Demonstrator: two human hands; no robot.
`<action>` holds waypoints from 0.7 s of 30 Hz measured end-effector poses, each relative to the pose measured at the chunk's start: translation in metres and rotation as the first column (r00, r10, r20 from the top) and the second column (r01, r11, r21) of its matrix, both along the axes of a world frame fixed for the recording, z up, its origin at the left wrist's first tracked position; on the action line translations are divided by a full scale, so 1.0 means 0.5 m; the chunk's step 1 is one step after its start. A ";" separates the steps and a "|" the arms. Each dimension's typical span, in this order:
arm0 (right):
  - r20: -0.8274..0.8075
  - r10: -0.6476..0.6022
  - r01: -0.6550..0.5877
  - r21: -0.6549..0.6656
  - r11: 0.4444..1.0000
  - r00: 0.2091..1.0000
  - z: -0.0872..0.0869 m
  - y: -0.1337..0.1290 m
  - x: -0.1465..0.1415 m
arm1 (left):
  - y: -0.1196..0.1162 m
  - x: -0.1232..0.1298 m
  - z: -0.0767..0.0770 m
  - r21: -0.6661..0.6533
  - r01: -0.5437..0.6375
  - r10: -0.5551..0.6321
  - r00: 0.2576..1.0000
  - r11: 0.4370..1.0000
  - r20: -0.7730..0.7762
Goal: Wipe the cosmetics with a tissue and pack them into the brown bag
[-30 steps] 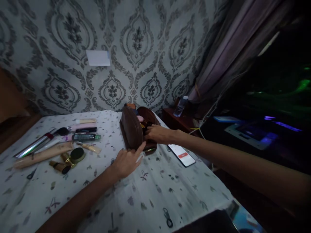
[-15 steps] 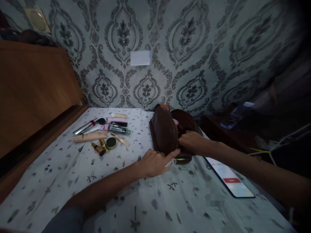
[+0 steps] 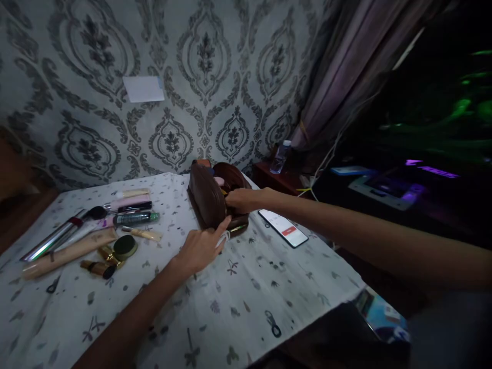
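Observation:
A dark brown pouch (image 3: 207, 197) stands unzipped on the patterned cloth (image 3: 238, 318), its opening facing right. My right hand (image 3: 244, 200) reaches into the opening; its fingertips are hidden inside, so what they hold cannot be made out. Against the pouch's lower front edge rests my left hand (image 3: 202, 248), the index finger stretched along the rim and a white loop beside the fingers. Something pink (image 3: 219, 181) shows in the opening. At left lie a beige tube (image 3: 69, 252), a silver tube (image 3: 54, 236), a round dark compact (image 3: 125, 247), a gold-and-black lipstick (image 3: 97, 268) and a green-capped bottle (image 3: 134, 218).
Right of the pouch lies a lit phone (image 3: 286, 228). Beyond the cloth's right edge, a clear bottle (image 3: 280, 158) stands on a reddish-brown surface (image 3: 265, 174). White cables (image 3: 326, 154) hang beside a curtain (image 3: 338, 77). A dark device with a purple logo is farther right.
The view has swung to the right, so the pouch and cosmetics appear farther left and more of the right side shows. Both hands remain at the pouch.

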State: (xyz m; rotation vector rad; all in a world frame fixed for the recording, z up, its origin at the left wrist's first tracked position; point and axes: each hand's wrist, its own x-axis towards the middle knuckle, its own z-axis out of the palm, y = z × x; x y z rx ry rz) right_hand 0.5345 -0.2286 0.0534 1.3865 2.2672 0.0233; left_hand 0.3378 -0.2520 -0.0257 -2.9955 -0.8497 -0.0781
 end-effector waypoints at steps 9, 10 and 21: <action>-0.208 0.087 -0.058 0.140 0.988 0.974 0.047 -0.036 0.039 | -0.002 0.001 -0.004 -0.012 0.005 -0.005 1.000 1.000 -0.003; -0.210 0.095 -0.058 0.179 0.982 0.973 0.048 -0.041 0.047 | -0.001 0.001 -0.006 -0.012 0.010 -0.010 1.000 1.000 -0.002; -0.016 0.048 -0.042 0.254 0.966 0.999 0.045 -0.052 0.031 | 0.000 0.005 -0.008 -0.010 -0.011 0.011 1.000 1.000 -0.022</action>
